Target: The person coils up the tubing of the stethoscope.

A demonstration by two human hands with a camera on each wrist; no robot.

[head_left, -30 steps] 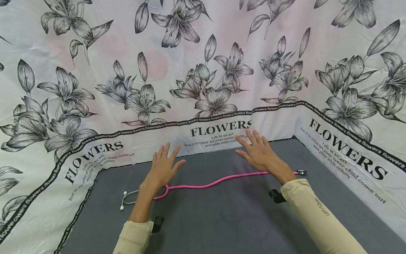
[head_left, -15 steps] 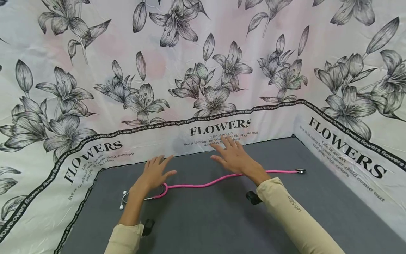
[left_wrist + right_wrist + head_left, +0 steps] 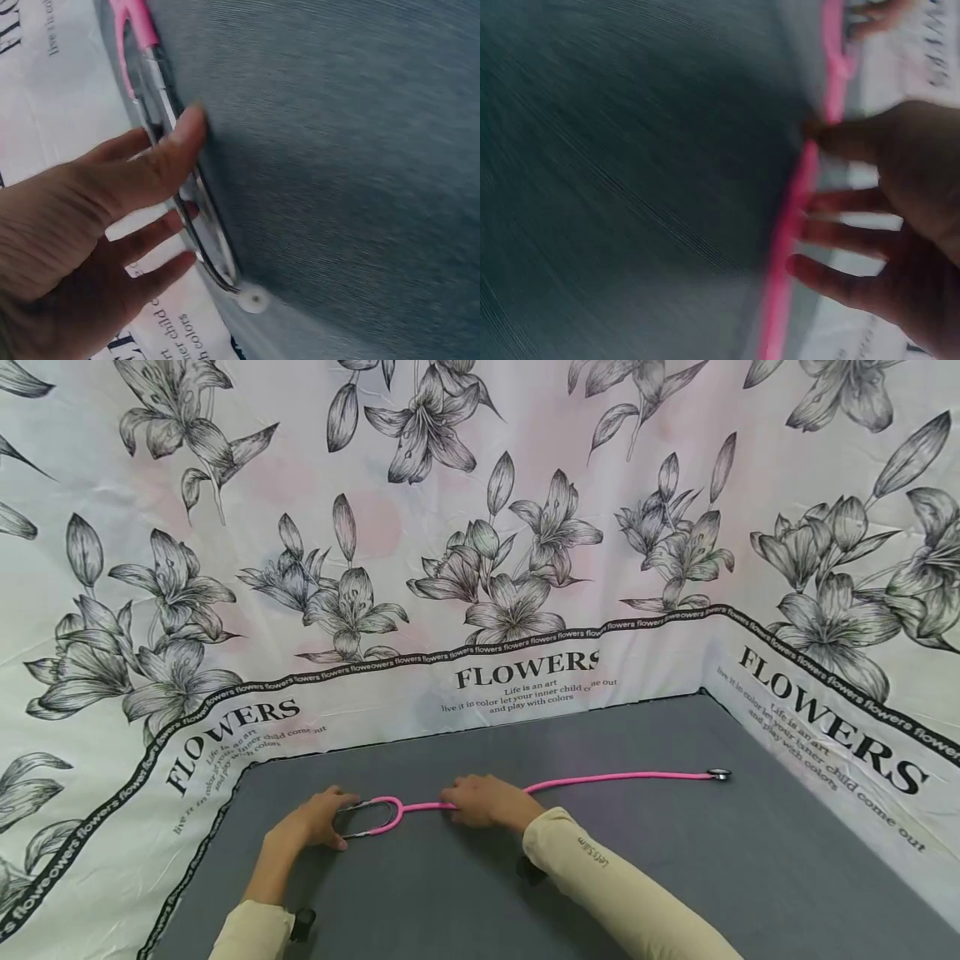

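From my end of the feed: pink stethoscope (image 3: 600, 777) lay stretched across the grey table (image 3: 480, 893), headset at the left, chest piece (image 3: 720, 774) at the right, near the edge by the floral cloth (image 3: 435, 718).

I had the left hand (image 3: 311, 820) at the metal headset (image 3: 163, 84), thumb on one side, other fingers on the other, apart, metal tubes between. A white eartip (image 3: 253, 298) stuck out past the fingers in the left wrist view. The right hand (image 3: 487, 800) was on the pink tubing (image 3: 780, 277), just right of the fork (image 3: 400, 807), thumb across it, three fingertips at its far side. That wrist view was blurred; I couldn't tell whether either hand was clamped or just touching.

Risks as I judged them: a loose right-hand hold could have let the tubing roll out, being thin and round. Squeezing only one metal arm could have sprung or twisted the headset. If the hands lifted unevenly, the fork would likely have taken the strain. The chest piece was well apart from both hands, unsupported, so a quick pull could have dragged or swung it, its weight probably tugging the tubing sideways.
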